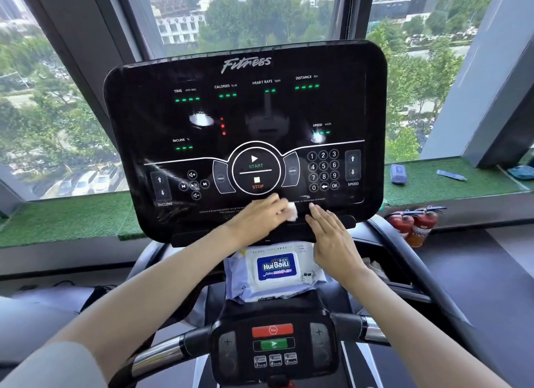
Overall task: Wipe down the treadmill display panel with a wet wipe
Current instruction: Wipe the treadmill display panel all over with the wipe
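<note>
The black treadmill display panel [245,119] fills the middle of the head view, its green readouts lit. My left hand [257,217] presses a crumpled white wet wipe [291,211] against the panel's lower edge, just under the STOP button. My right hand [332,243] lies flat beside it to the right, fingers straight and together, fingertips touching the panel's bottom rim. It holds nothing. Below the hands, a pack of wet wipes [274,269] with a blue label rests on the console tray.
A lower control pod [274,347] with red and green buttons sits between the handlebars [161,353]. Two red fire extinguishers [413,223] stand at the right by the window ledge. A blue pack [398,174] lies on the green turf ledge.
</note>
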`<state>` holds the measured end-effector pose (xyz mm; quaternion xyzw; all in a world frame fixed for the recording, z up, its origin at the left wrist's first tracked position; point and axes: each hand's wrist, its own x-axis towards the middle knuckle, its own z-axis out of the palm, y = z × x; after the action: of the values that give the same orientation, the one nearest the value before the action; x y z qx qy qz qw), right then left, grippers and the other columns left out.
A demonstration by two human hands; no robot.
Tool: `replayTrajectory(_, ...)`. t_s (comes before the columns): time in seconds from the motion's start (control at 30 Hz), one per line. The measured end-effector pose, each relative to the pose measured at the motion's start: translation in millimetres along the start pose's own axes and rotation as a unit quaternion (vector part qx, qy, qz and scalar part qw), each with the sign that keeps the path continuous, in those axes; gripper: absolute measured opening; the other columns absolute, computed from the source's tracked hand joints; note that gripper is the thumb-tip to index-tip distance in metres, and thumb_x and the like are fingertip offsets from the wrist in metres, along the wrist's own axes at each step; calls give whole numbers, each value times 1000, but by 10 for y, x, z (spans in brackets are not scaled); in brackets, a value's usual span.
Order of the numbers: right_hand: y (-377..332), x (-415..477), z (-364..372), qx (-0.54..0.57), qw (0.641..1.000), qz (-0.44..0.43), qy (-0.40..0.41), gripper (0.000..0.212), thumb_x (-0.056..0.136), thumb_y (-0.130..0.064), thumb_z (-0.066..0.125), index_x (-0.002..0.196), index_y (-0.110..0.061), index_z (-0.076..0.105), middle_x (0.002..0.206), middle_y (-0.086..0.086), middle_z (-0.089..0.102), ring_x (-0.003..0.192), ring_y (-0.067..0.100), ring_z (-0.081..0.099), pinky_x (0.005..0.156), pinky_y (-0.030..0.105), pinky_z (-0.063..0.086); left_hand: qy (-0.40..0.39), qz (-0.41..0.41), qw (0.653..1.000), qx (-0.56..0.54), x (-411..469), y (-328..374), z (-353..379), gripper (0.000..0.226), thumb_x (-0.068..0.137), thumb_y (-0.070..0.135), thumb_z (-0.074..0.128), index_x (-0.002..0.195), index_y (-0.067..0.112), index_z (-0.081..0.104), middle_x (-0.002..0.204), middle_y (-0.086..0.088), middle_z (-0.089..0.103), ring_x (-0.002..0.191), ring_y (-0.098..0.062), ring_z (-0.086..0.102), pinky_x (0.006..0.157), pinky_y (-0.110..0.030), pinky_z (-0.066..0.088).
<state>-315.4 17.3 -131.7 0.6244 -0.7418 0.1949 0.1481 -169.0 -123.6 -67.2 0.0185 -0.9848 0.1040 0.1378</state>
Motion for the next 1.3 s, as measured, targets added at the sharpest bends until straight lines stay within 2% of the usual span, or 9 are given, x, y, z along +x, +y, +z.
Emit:
replayTrajectory(0.13, -4, 0, 24, 8, 1000, 4, -5, 61, 56, 9, 64, 116, 6, 59, 134, 22, 50, 125, 32, 48, 104, 46, 38, 110, -226, 963, -101, 111, -79, 9, 58, 67, -22, 53, 116, 8, 60, 101, -8, 54, 91, -21, 43, 54, -35, 52)
replayTrajectory(0.27, 12, 13, 9, 3, 1000, -4, -16, 63, 55, 8, 63, 117, 5, 59, 134, 23, 50, 125, 32, 48, 103, 47, 40, -43, 12, 999, -29, 97, 21, -28, 54, 70, -17, 53, 118, 8, 57, 105, -8, 54, 92, -23, 46, 59, -38, 51)
replayTrajectory(0.47, -8, -5, 11, -10, 1000, 2, -19, 62, 56, 6, 65, 118, 5, 58, 136, 23, 47, 126, 32, 47, 104, 47, 38, 113, -222, 964, -92, 316, -145, -91, 57, 71, -19, 54, 120, 10, 58, 102, -6, 52, 93, -18, 41, 56, -37, 52)
replayTrajectory(0.63, -27, -9, 15, -43, 999, 0, -27, 54, 67, 2, 49, 120, 7, 56, 135, 28, 46, 128, 36, 43, 104, 48, 38, -55, 28, 998, -9, 176, -3, -31, 57, 69, -17, 55, 121, 7, 53, 107, -6, 51, 92, -22, 45, 54, -35, 51)
replayTrajectory(0.83, -45, 9, 53, -98, 994, 7, -38, 55, 74, -5, 26, 118, 9, 58, 129, 31, 50, 124, 39, 47, 106, 47, 32, 79, -161, 982, -60, 340, -206, -169, 59, 67, -21, 53, 118, 8, 57, 102, -6, 51, 93, -20, 42, 54, -37, 51)
replayTrajectory(0.93, -23, 20, 17, -80, 996, -4, -29, 56, 73, -6, 27, 118, 5, 60, 130, 27, 52, 124, 35, 49, 102, 46, 40, 34, -101, 993, -53, 67, -228, -23, 61, 65, -21, 55, 119, 9, 57, 100, -5, 52, 89, -17, 39, 54, -36, 52)
replayTrajectory(1.07, 40, 30, -37, -68, 997, 5, -35, 57, 69, -2, 44, 125, 6, 53, 137, 25, 45, 130, 33, 41, 110, 41, 31, -25, 30, 999, 9, 56, -168, -28, 64, 57, -18, 60, 114, 11, 57, 94, -3, 52, 85, -17, 44, 49, -23, 44)
replayTrajectory(1.2, 150, 47, -112, -65, 996, 46, -43, 63, 66, 1, 40, 127, 9, 48, 140, 25, 41, 133, 33, 37, 109, 41, 20, 121, -114, 985, -47, 514, -268, -183, 59, 64, -21, 55, 115, 8, 59, 98, -8, 52, 90, -19, 42, 49, -34, 50)
replayTrajectory(1.3, 166, 21, -92, -67, 995, 57, -55, 66, 68, -4, 28, 130, 10, 45, 141, 26, 39, 134, 34, 35, 109, 41, 19, 255, -280, 919, -112, 696, -319, -238, 59, 71, -21, 52, 121, 10, 59, 100, -9, 52, 91, -19, 41, 59, -32, 46)
